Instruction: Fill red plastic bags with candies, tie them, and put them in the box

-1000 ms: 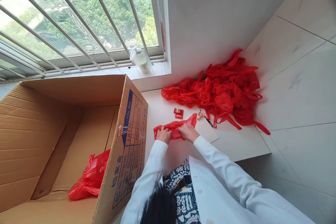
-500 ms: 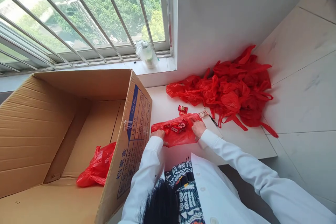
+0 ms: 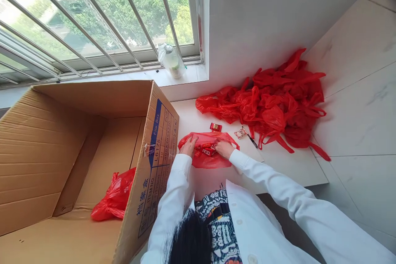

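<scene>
A red plastic bag [image 3: 210,159] with small red packets inside lies on the white table [image 3: 284,165] in front of me. My left hand [image 3: 188,146] rests on its left end, fingers extended over the plastic. My right hand [image 3: 223,148] presses on the bag's right part, fingers curled over the packets. Beyond the bag lie a loose red packet [image 3: 215,127] and a small patterned packet [image 3: 240,133]. A pile of red plastic bags [image 3: 272,103] covers the far right of the table.
A large open cardboard box [image 3: 93,165] stands at my left, with one filled red bag [image 3: 114,196] inside. A black pen [image 3: 253,142] lies by the pile. A wrapped jar [image 3: 171,62] sits on the windowsill under the barred window.
The bag was bunched between my hands, then pulled wide. Now both hands have moved inward onto it and press it flat on the table.
</scene>
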The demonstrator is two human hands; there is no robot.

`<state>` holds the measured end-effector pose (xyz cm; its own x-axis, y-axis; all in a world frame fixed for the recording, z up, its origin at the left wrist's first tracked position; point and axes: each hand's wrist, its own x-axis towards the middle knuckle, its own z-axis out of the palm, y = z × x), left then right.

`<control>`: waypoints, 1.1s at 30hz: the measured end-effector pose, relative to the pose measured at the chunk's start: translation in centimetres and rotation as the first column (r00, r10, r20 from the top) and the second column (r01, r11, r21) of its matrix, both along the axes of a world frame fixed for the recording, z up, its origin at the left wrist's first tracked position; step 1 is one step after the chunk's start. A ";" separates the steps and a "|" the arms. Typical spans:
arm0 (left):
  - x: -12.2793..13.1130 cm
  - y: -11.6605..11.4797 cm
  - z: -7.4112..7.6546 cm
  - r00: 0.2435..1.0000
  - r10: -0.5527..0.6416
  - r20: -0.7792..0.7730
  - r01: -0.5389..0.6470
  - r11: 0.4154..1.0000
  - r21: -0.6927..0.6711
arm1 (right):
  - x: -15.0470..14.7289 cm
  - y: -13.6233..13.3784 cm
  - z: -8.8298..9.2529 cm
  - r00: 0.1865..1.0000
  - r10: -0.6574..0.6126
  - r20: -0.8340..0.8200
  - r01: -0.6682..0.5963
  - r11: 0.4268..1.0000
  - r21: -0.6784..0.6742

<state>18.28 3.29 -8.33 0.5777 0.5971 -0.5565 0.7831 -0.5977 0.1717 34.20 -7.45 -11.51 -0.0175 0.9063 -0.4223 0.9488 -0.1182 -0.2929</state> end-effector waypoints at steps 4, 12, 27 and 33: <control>-0.5 0.3 0.5 0.999 0.010 -0.050 -0.011 1.000 -0.026 | 1.3 -0.7 -1.5 0.999 0.021 0.030 -0.020 0.999 -0.050; 1.7 -2.8 -0.2 0.989 -0.114 -0.094 0.104 0.989 -0.101 | 0.9 -0.7 -1.7 0.999 0.031 0.020 -0.029 0.996 -0.088; 0.6 -2.6 -2.6 0.971 -0.094 -0.220 0.073 0.992 -0.100 | 1.5 0.3 -4.5 0.970 -0.239 -0.037 0.237 0.970 -0.049; 1.3 -2.9 -2.5 0.980 -0.075 -0.184 0.062 0.995 -0.076 | 3.5 0.5 -3.4 0.936 -0.328 -0.125 0.321 0.944 -0.073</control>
<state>19.57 0.35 -10.81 0.4985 0.5155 -0.6970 0.7627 -0.6429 0.0699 37.65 -7.00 -14.87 0.2150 0.8495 -0.4817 0.8088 -0.4313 -0.3997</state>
